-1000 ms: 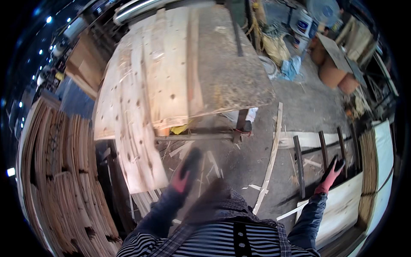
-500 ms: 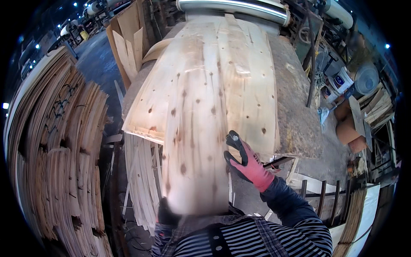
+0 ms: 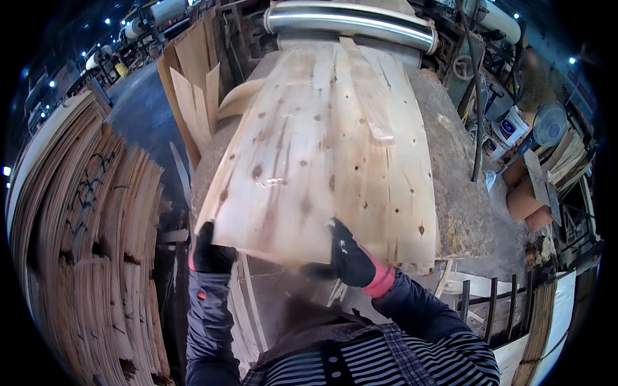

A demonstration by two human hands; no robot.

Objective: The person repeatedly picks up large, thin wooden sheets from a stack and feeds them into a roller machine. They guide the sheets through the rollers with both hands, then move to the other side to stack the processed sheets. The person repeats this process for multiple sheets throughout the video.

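Observation:
A pale wood veneer sheet [image 3: 277, 186] with dark knots lies over other veneer on the table, its near edge toward me. My left hand [image 3: 212, 251], in a black and red glove, is closed on its near left corner. At the sheet's near right corner, my right hand [image 3: 354, 257] grips the edge, the index finger on top and the thumb blurred below. Another knotted veneer sheet [image 3: 402, 193] extends to the right. A narrow veneer strip [image 3: 368, 96] rests on top, slanting toward the far roller.
A shiny metal roller [image 3: 351, 29] spans the table's far end. Tall veneer stacks [image 3: 96, 257] stand at left; upright boards [image 3: 190, 83] lean beside the table [image 3: 460, 193]. White buckets [image 3: 512, 125] and a cardboard box [image 3: 524, 193] are at right, near metal bars [image 3: 492, 302].
The veneer sheet has moved away from me and left, onto the other veneer. My left hand has moved forward and left with it. My right hand has gone from loosely open to gripping its corner.

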